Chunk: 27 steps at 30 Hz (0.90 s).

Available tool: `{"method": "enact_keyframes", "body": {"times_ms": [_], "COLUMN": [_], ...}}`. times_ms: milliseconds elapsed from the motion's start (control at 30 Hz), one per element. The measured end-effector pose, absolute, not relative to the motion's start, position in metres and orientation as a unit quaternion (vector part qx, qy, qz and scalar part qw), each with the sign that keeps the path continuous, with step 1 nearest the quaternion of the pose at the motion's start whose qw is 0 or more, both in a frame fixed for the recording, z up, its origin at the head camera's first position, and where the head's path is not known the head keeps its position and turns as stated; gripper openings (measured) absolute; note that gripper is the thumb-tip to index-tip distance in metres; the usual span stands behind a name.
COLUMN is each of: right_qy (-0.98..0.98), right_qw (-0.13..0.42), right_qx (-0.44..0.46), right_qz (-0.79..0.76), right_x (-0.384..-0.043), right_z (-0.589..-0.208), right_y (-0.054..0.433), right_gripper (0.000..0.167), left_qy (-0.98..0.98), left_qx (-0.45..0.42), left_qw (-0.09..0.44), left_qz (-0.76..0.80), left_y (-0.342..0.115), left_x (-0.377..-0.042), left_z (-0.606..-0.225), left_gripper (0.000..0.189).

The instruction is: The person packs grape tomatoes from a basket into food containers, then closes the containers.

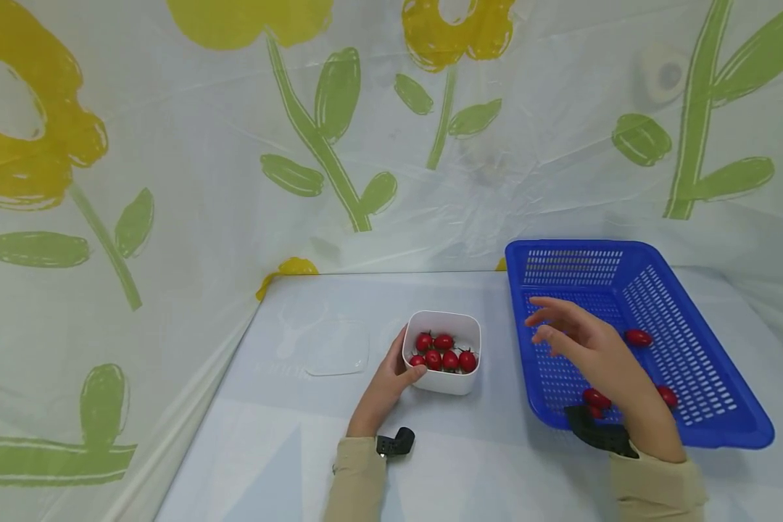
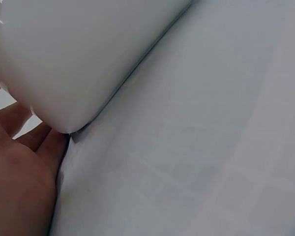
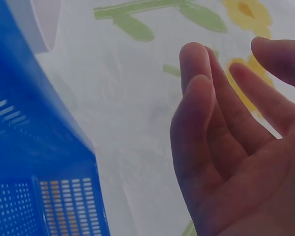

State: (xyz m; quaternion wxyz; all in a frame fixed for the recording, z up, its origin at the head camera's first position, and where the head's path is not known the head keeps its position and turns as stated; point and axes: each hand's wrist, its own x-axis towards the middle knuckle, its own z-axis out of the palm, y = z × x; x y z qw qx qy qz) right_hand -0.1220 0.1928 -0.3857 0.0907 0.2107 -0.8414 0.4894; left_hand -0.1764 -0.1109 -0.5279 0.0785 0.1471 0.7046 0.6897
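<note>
On a pale table (image 1: 248, 442), a person's left hand (image 1: 383, 384) grips the left side of a square white container (image 1: 445, 383) holding small red tomatoes (image 1: 433, 359), with a clear flat lid (image 1: 337, 349) lying towards the table's far left corner. The right hand (image 1: 600, 355), fingers loosely bent, hovers over a blue slotted basket (image 1: 677, 330) near the table's far right corner; it holds loose tomatoes (image 1: 639, 338), mostly towards its near edge.

The left hand (image 1: 388, 382) grips; right hand (image 1: 594, 349) hovers half-curled.
</note>
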Motion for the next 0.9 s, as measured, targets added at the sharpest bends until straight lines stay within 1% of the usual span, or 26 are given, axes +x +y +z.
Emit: {"method": "enact_keyframes", "body": {"times_ms": [167, 400, 633, 900], "right_qy": [-0.865, -0.870, -0.868, -0.868], "right_qw": [0.057, 0.031, 0.023, 0.026], "right_qx": [0.195, 0.204, 0.190, 0.203], "right_qz": [0.459, 0.448, 0.458, 0.452], "right_x": [-0.126, -0.130, -0.129, -0.129], "right_z": [-0.385, -0.383, -0.380, -0.377], "right_y": [0.203, 0.220, 0.232, 0.247], "right_gripper": [0.041, 0.038, 0.032, 0.031], "left_qy": [0.708, 0.702, 0.707, 0.715], "left_qx": [0.146, 0.150, 0.153, 0.147], "left_qw": [0.077, 0.086, 0.086, 0.085], "left_qz": [0.687, 0.691, 0.685, 0.678], "left_y": [-0.110, -0.111, -0.110, -0.110], "left_x": [-0.176, -0.174, -0.164, -0.162], "left_z": [-0.528, -0.522, -0.504, -0.501], "left_gripper": [0.070, 0.071, 0.075, 0.075]}}
